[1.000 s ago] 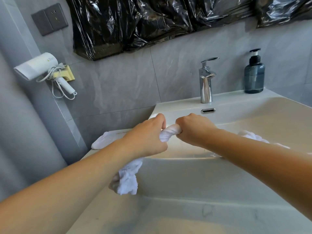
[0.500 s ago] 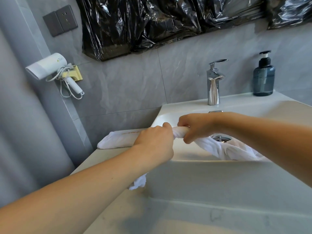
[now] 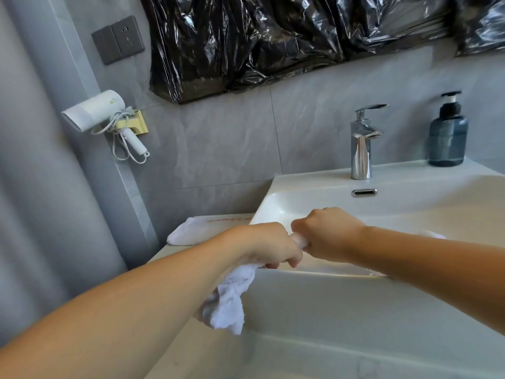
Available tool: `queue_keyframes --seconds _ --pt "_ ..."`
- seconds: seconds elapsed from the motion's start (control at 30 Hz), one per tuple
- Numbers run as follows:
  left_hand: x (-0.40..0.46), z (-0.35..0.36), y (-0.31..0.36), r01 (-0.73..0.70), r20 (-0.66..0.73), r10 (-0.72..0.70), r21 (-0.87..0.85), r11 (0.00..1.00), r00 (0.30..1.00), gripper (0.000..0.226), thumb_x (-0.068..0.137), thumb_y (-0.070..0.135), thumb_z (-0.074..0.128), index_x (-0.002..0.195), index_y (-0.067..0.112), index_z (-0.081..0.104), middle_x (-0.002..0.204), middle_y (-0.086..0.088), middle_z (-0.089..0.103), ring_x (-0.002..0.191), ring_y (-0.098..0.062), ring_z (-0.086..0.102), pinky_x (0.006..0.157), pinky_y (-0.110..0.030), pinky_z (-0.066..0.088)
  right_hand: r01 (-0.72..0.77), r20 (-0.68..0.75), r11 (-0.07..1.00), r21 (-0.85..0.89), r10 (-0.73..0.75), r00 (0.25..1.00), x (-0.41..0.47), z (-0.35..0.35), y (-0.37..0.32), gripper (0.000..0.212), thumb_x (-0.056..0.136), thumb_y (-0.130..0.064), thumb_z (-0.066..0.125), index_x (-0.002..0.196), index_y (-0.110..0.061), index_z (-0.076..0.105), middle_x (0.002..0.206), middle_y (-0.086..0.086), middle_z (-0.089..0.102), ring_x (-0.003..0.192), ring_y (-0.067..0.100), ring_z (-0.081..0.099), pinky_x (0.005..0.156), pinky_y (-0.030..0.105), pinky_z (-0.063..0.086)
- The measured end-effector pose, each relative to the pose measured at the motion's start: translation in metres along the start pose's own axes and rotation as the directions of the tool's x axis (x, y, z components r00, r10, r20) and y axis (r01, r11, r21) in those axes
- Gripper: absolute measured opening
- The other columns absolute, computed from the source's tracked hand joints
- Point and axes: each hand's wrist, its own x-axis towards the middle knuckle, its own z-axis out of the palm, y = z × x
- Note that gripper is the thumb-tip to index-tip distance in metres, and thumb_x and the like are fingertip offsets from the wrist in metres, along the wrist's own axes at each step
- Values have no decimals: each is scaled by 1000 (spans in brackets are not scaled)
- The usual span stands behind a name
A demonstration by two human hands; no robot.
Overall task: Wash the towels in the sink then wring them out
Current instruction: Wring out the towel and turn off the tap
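Observation:
A white towel (image 3: 228,299) is twisted into a rope between both fists over the near left rim of the white sink (image 3: 410,206). My left hand (image 3: 269,246) grips one end, and the loose tail hangs below my left wrist outside the basin. My right hand (image 3: 329,233) grips the towel right beside the left fist; a short twisted piece shows between them. The towel's far end is mostly hidden behind my right forearm. A second white towel (image 3: 191,232) lies folded on the counter left of the sink.
A chrome faucet (image 3: 362,143) stands at the back of the sink, with a dark blue soap dispenser (image 3: 448,132) to its right. A white hair dryer (image 3: 101,113) hangs on the left wall. Black plastic sheeting (image 3: 273,36) covers the wall above.
Both fists stay on the twisted towel. The loose tail under my left wrist hangs longer than half a second ago, and the part that draped into the basin is now behind my right forearm.

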Motion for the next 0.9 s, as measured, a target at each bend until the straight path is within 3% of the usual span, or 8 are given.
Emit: queue_keyframes --seconds 0.2,0.37,0.53,0.6,0.67,0.77,0.83,0.9 --pt "5 -7 -7 170 288 -61 -369 914 956 48 86 26 58 42 19 41 47 2 36 41 -12 26 46 -21 27 82 -117 996 -16 -83 990 0 1 6 4 91 -26 50 91 -21 49 90 5 68 76 35 56 62 31 35" --pt "9 -9 -14 175 360 45 -553 815 932 39 92 20 52 56 16 38 49 1 31 39 -8 26 43 -18 20 20 -210 999 33 -13 978 6 3 7 8 90 -28 52 89 -20 53 83 2 64 79 34 60 61 31 37" --pt "4 -9 -18 70 206 104 -694 716 973 27 94 20 55 70 14 42 55 -2 34 45 -10 30 42 -19 25 -206 67 808 551 203 977 -4 -6 26 23 75 -38 73 84 -25 56 72 -8 64 73 20 63 64 31 47" --pt "-3 -8 -18 -66 34 103 -557 828 994 18 93 23 59 82 14 48 62 -4 48 51 -15 41 50 -26 33 -305 236 745 593 201 951 -17 -8 38 22 75 -40 74 77 -20 65 71 -7 71 72 16 64 71 30 48" --pt "-10 -2 -10 -200 -242 163 -135 970 956 25 90 21 60 111 19 46 89 -3 59 71 -20 55 63 -32 39 -336 298 719 608 185 937 -27 -7 40 26 80 -42 71 76 -17 67 69 -9 73 69 12 63 78 31 49" --pt "-15 15 14 -189 -460 466 528 828 756 48 84 11 53 129 18 39 116 -4 56 103 -30 56 77 -36 37 -300 258 706 641 169 951 -29 -9 30 29 84 -40 69 81 -13 58 56 0 67 54 15 58 69 33 50" --pt "-11 24 28 -133 -458 537 661 739 708 39 87 11 52 125 13 42 117 -8 55 104 -30 55 76 -35 34 -321 262 679 660 192 946 -30 -10 29 32 80 -37 73 86 -10 56 56 2 64 49 19 57 58 30 48" --pt "-7 25 31 -97 -487 501 641 761 715 28 88 17 52 114 13 43 112 -8 58 96 -28 57 70 -35 34 -394 354 679 620 206 912 -37 -12 36 38 72 -42 77 90 -14 59 68 2 67 57 17 59 60 30 48"
